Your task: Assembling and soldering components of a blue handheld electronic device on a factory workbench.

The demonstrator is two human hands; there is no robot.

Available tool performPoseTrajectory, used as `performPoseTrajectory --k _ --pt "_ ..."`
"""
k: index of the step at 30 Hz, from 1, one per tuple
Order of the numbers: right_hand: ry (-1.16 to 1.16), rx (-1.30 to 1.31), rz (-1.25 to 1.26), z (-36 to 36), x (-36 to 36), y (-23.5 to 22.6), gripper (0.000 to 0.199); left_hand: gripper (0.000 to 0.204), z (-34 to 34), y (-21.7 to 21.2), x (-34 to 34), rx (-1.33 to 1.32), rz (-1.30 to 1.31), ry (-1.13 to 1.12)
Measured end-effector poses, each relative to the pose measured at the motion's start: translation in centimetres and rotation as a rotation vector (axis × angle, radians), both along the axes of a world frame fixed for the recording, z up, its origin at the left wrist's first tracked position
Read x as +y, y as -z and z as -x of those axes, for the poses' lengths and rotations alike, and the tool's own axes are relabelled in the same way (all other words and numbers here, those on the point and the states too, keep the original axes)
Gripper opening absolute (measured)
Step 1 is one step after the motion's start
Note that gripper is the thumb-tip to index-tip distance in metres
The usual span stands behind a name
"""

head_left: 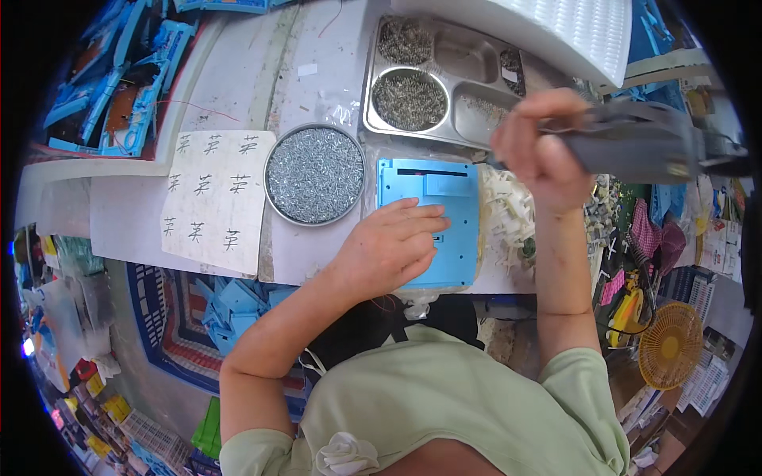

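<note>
A light blue plastic casing (pixel 452 252) lies on the worktable in front of me, with a raised block and a dark slot near its far edge. My left hand (pixel 394 244) rests on its left side, fingers stretched out flat across the surface. In my right hand (pixel 548 147) is a dark grey power screwdriver (pixel 631 143), held just right of the casing's far corner. Its tip points left and is mostly hidden by my fingers. To the left of the casing stands a round metal tin (pixel 270 176) filled with small silvery screws.
Behind the casing sits a steel compartment tray (pixel 468 59) with small metal parts. White plastic pieces (pixel 508 214) are heaped at the right. A handwritten paper (pixel 214 210) lies left of the tin. Blue casings (pixel 119 103) fill a box far left; a yellow fan (pixel 671 345) stands lower right.
</note>
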State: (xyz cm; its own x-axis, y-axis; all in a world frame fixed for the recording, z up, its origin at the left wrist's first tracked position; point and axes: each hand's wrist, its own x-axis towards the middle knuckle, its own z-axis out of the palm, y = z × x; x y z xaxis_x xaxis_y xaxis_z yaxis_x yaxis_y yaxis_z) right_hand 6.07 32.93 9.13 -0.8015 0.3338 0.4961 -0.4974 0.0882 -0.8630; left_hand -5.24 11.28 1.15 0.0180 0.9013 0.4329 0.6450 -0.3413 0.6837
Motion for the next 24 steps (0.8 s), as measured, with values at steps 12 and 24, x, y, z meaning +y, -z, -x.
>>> performPoseTrajectory --k 12,24 --pt "-0.359 0.459 0.437 0.2 -7.3 -6.3 0.041 0.008 -1.6 -4.1 -4.6 -1.108 0.011 -0.241" --pt "-0.485 0.51 0.61 2.3 -12.9 -5.5 0.019 0.02 -3.1 -1.9 -12.6 -1.219 0.041 -0.382"
